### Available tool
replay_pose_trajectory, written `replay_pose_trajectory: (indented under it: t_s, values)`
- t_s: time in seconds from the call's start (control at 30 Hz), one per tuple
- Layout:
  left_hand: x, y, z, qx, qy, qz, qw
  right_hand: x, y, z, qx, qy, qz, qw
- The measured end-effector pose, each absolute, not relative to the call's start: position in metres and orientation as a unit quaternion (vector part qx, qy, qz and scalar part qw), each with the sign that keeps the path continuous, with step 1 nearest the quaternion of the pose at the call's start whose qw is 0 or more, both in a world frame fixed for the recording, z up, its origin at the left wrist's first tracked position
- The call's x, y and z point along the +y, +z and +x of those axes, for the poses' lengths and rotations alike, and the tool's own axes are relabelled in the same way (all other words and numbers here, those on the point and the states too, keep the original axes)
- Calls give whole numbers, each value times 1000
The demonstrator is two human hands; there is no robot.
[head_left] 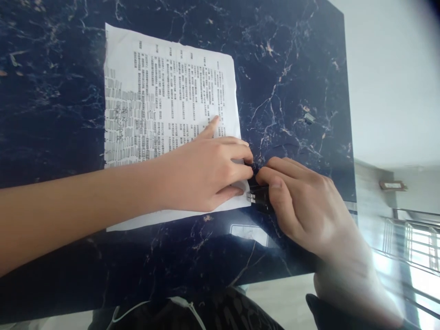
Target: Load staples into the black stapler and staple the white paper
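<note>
A printed sheet of paper (161, 101) lies on a dark blue marble-patterned table (292, 68). My left hand (202, 172) rests on the sheet's lower right part, index finger stretched out, the other fingers curled at the paper's corner. My right hand (302, 201) comes in from the right, its fingers and thumb closed round a small black stapler (258, 196) with a metal end, set at the sheet's lower right corner. Most of the stapler is hidden under my fingers.
A small staple-like bit (308, 118) lies on the table to the right of the paper. The table's right edge (349, 114) borders a pale floor. A window with railings (412, 238) reflects at the lower right. My dark clothing with a white cord (178, 307) shows at the bottom.
</note>
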State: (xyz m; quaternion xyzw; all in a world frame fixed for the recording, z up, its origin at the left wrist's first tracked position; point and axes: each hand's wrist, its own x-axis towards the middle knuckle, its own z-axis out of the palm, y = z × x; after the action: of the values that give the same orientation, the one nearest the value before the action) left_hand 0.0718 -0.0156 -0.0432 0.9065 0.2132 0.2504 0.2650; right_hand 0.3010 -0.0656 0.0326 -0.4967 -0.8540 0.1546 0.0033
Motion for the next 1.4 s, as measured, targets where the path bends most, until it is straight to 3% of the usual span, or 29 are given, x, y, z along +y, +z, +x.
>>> replay_pose_trajectory:
  t_s: [0.3,0.63,0.87,1.23,1.4]
  values:
    - [-14,-43,72,213,266,894,291,-72,27,288,-867,1,-495,-66]
    - [-13,-43,69,213,239,904,284,-59,39,315,-842,231,-487,9]
    - [-12,-42,68,204,228,913,268,-60,41,315,-826,244,-507,8]
    - [-13,-41,72,215,243,906,272,-74,24,285,-853,-41,-514,-81]
    - [-13,-42,73,217,246,905,273,-75,22,280,-849,-56,-516,-98]
